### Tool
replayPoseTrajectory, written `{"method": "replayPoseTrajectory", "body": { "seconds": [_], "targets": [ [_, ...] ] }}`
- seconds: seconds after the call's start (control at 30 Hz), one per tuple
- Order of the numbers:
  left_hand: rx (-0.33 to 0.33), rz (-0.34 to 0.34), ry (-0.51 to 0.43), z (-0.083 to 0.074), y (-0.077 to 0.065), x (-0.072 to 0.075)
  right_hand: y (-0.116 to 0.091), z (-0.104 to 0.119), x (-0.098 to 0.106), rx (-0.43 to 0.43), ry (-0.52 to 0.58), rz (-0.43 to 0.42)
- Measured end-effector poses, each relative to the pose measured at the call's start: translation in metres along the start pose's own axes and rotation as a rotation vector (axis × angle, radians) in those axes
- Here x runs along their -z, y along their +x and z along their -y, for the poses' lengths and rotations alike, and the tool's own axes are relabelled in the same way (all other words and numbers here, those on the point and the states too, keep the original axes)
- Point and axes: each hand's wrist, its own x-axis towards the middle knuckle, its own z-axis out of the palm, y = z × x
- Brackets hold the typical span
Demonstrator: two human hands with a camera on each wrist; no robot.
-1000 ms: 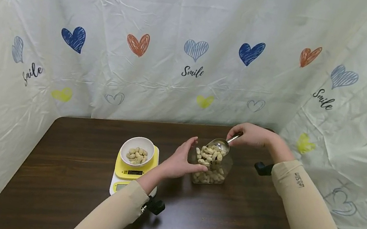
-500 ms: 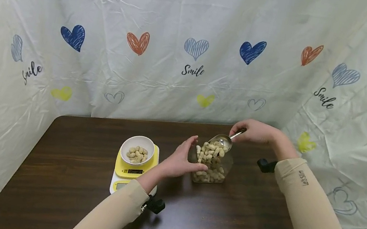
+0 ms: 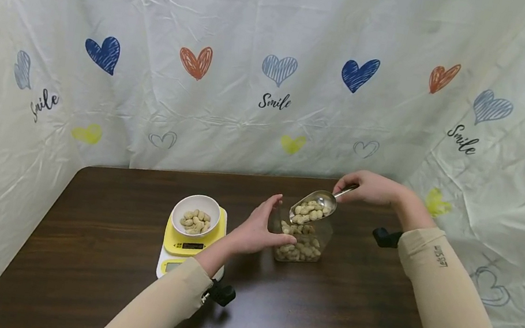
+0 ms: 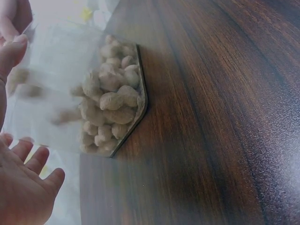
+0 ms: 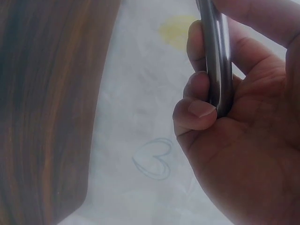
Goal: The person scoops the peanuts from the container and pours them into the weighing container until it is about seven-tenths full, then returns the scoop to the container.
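- Metal scoop (image 3: pixel 326 197) w/ a load of peanuts (image 3: pixel 309 213), over the mouth of the clear box (image 3: pixel 326 235); vs. a sec ago it's raised a bit & flatter, heap at its lip smaller.
- R hand (image 3: pixel 369 188) has shifted up slightly w/ it, fingers clamped round the scoop's handle (R wrist cam agrees).
- L hand (image 3: pixel 256 234) basically unmoved: thumb & fingers apart, spread at the box's left side, prob. steadying it.
- L wrist cam: a few blurred peanuts above the pile in the box, prob. spill dropping back.
- My read: scoop's loaded & excess mostly shed, so the digging part looks abt done.
- White bowl (image 3: pixel 201 203) on the yellow-and-white kitchen scale (image 3: pixel 173 241), L of the box, some peanuts in it; no obvious chg. Scale readout: can't tell.
- All on dark wood tabletop (image 3: pixel 318 326).
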Motion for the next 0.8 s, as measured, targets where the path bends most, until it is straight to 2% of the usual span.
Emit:
{"method": "replayPoseTrajectory", "body": {
  "seconds": [0.47, 0.8],
  "targets": [
    [0.001, -0.009, -0.01, -0.001, -0.002, 0.0, -0.005, -0.01, -0.006, -0.014, 0.081, -0.021],
    [0.009, 0.013, -0.046, 0.0, -0.004, 0.0, -0.014, -0.022, -0.015, -0.019, 0.079, -0.109]
  ]
}}
